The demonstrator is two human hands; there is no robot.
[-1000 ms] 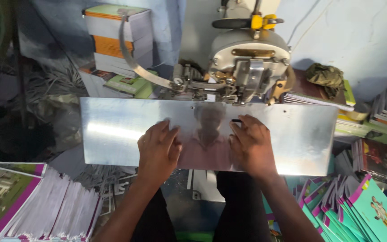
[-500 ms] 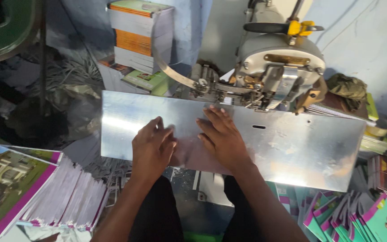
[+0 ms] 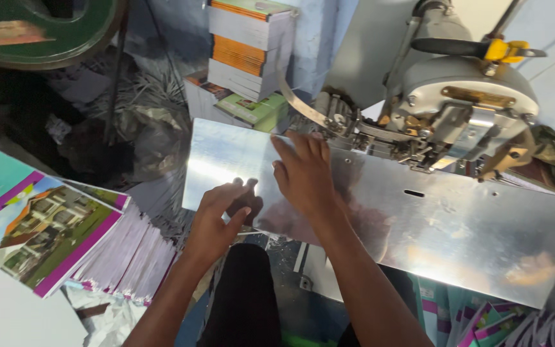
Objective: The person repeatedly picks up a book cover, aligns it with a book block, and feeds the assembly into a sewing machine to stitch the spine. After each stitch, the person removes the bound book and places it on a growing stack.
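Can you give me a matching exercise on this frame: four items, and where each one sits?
Items:
1. right hand
2. left hand
3. stack of booklets
4. yellow-handled lever

Places:
A. at the plate's near left edge
B. on top of the machine head
C. flat on the metal plate, by the stitching head
D. lower left, beside the plate

Pairs: 1-C, 2-A, 3-D, 4-B
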